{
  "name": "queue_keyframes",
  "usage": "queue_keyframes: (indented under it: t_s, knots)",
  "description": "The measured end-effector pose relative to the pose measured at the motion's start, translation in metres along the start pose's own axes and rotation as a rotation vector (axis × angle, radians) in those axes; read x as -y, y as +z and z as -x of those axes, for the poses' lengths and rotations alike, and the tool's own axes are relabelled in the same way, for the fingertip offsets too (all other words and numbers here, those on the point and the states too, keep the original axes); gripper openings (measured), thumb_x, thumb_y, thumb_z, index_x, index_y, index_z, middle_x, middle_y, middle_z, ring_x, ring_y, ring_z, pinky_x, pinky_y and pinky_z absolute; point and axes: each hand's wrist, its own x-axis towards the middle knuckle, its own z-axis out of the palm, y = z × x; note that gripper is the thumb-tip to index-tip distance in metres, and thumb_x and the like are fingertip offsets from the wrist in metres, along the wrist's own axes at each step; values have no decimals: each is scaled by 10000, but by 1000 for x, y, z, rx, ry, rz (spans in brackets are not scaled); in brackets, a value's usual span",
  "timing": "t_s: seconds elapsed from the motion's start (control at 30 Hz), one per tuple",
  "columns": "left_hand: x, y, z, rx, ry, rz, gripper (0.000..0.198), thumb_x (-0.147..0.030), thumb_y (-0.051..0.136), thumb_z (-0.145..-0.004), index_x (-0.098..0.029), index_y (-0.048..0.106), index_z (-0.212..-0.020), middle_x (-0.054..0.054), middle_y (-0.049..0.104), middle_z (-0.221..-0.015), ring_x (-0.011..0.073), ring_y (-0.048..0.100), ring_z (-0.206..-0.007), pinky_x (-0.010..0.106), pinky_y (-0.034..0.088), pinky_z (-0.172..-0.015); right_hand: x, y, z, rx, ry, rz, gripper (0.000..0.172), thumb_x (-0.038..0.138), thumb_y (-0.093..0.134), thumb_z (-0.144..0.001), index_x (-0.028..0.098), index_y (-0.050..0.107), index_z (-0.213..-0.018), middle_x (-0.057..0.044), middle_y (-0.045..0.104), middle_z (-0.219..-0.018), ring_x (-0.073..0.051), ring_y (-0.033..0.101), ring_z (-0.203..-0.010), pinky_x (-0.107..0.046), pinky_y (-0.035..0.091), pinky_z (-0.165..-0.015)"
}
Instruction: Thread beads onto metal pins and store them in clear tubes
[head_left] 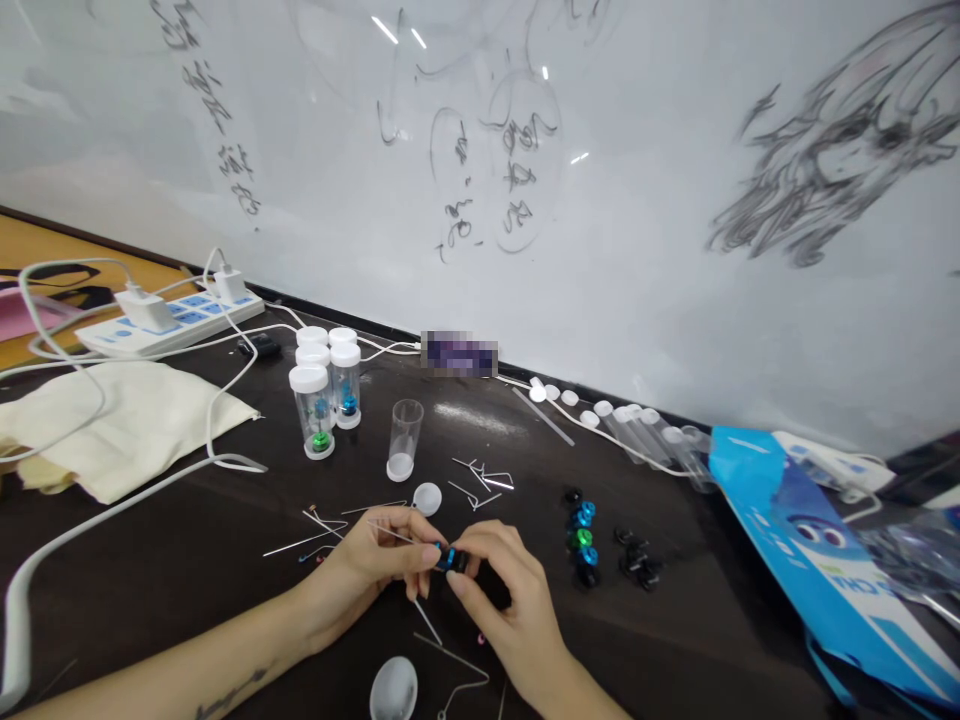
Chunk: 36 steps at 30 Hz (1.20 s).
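Observation:
Between the fingertips of both hands is a small blue-and-black spool-like part. My left hand pinches its left side, and a thin metal wire sticks out from those fingers. My right hand closes thumb and fingers on the dark right end. Fingers cover much of the part, so how wire and part join is hidden. Below the hands lie a bent wire with a looped end and a white round cap. Right of them sits a row of blue, green and black spools near small black pieces.
Capped clear tubes stand at back left beside an uncapped tube and a white lid. Loose wires lie ahead. More tubes and a blue bag are right; cables, power strip and cream cloth left.

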Motion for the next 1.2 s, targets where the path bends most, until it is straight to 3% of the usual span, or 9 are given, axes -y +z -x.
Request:
queue_keyframes:
  t_s: [1.2]
  knots:
    - [-2,1,0,-10,0,12,182,-255,815,-686,-111,722,-747,20,652,-564,96,590,-498,166,435,-465,0,-1,1,13,19,-34,142,230,602,-895,239,618,-1035,-18,614,-844,-205,567,-852,-340,427,-792]
